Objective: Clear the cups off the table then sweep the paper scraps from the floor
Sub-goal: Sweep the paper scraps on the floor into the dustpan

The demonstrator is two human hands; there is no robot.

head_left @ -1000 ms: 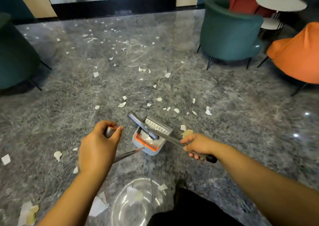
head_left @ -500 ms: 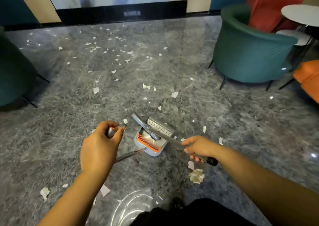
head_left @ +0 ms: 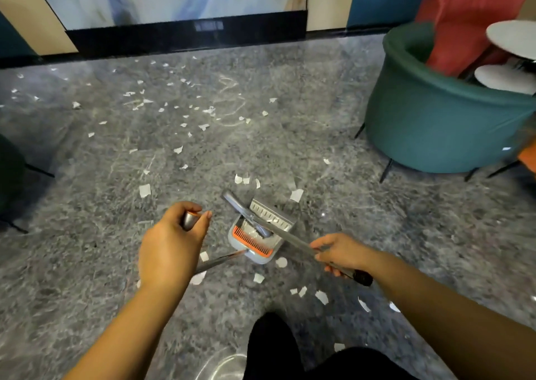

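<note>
A shiny metal rim (head_left: pixel 223 365) curves at the bottom edge. The left hand (head_left: pixel 169 247) is wrapped round the metal handle of the dustpan (head_left: pixel 255 241), a grey plastic tray with an orange comb edge, low over the floor. The right hand (head_left: pixel 340 253) grips the broom (head_left: pixel 290 236) by its slim metal shaft (black-tipped), head inside the pan. White torn paper scraps (head_left: pixel 185 118) litter the speckled grey stone floor (head_left: pixel 87 263) towards a rounded teal armchair (head_left: pixel 441 124).
</note>
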